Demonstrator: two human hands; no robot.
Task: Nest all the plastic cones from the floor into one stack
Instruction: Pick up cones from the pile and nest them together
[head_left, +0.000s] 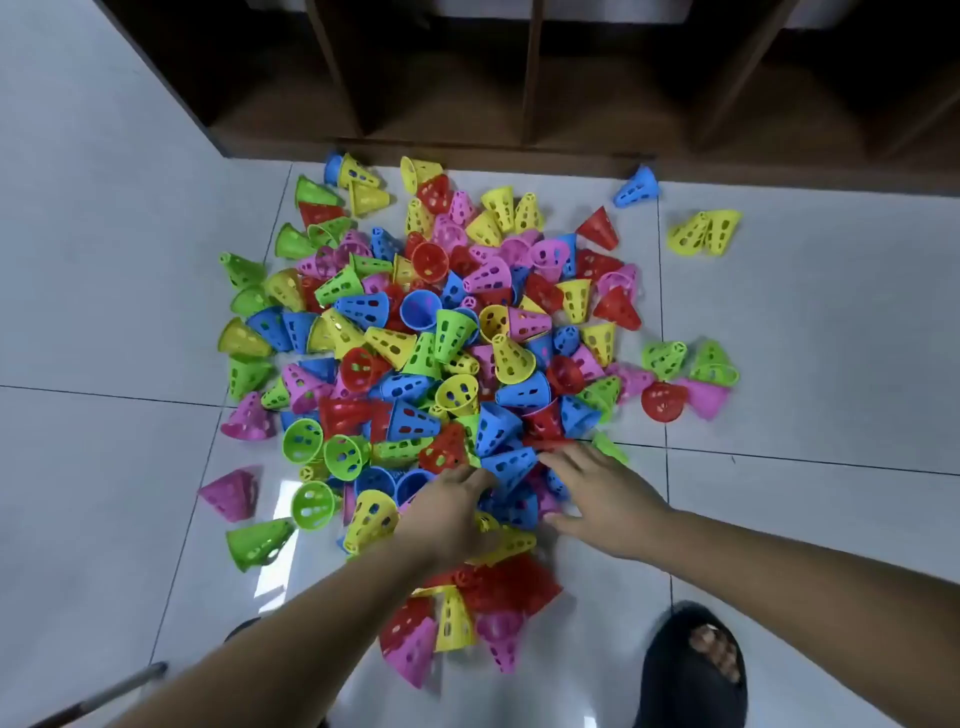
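Below, both hands reach into the near edge of the cones (447, 332), heaped loose on the tiled floor (805, 332) before a shelf (519, 78). Left hand (452, 512) and right hand (605, 493), fingers spread and gripping nothing, flank a blue cone (511, 467).

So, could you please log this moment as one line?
stage: start, no stack visible | left hand: reaching into cone pile | right hand: open, beside blue cone | floor: cones scattered
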